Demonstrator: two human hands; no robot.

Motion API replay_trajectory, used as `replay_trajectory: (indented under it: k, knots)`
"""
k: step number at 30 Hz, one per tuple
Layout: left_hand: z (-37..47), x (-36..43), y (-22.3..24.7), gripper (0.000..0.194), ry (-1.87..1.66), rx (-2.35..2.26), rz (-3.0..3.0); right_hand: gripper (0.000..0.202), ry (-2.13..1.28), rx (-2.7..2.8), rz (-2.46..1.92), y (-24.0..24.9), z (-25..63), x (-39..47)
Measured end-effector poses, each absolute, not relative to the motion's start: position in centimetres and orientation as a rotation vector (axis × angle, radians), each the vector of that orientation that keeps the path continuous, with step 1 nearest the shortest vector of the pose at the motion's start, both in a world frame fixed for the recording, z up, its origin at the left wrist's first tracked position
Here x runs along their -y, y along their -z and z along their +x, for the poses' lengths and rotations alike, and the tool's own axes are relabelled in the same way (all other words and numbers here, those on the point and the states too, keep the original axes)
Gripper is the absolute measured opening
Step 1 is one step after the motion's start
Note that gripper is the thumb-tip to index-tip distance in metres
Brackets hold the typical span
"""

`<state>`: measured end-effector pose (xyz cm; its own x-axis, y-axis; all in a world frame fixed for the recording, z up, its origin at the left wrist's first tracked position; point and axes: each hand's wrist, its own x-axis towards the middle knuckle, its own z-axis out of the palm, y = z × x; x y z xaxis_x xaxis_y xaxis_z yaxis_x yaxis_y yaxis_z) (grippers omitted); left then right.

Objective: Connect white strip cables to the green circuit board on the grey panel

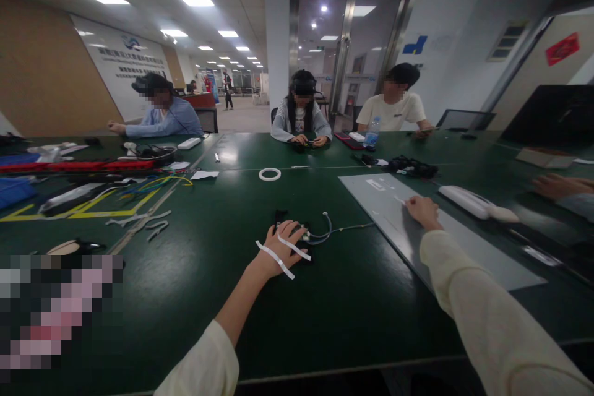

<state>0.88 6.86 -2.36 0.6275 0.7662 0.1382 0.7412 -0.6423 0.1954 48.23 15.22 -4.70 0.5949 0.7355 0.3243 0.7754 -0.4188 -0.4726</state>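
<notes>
Grey board: the flat, grey rectangular board point(380, 204) lies slantwise on the dark green table point(260, 334), probably as a firm surface for small pieces.
Black piece: the flat black piece point(280, 216) lies left of the board, mostly hidden under the left hand point(282, 249).
Left fingers: stretched out, slightly apart, laid over the black piece, perhaps to steady it; their underside grip cannot be told.
White strips: two narrow, white, tape-like strips point(275, 259) lie across the back of the left hand, left of the board, probably to stay within reach.
Grey cable: a thin grey cable point(330, 227) curves from the black piece towards the board's left edge, seemingly attached at the piece.
Right fingers: drawn narrow above the board, the right hand point(424, 211) beside a thin white sliver point(399, 199); I cannot tell whether they pinch it.
White ring: a flat white ring point(270, 174) lies left of the board's far corner.
</notes>
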Motion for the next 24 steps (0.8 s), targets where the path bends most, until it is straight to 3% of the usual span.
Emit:
replay_trajectory:
  k: [9,11,15,18,24]
  knots:
    - [0.8,-7.1,3.0,0.052,-0.365,-1.239,2.769,0.027,-0.125,1.241,-1.972,2.2,41.2,-12.8]
    - [0.9,-7.1,3.2,0.051,-0.378,-1.255,2.777,0.030,-0.270,1.305,-1.855,2.0,36.5,-11.8]
    - [1.0,-7.0,3.3,0.050,-0.385,-1.277,2.798,0.039,-0.871,1.379,-1.288,1.1,25.2,-8.6]
    - [1.0,-6.9,3.3,0.049,-0.389,-1.275,2.814,0.035,-1.102,1.407,-1.122,0.0,18.5,-6.6]
    - [1.1,-7.3,3.4,0.045,-0.318,-1.294,2.805,0.035,-1.180,1.466,-1.061,-1.1,13.7,-4.3]
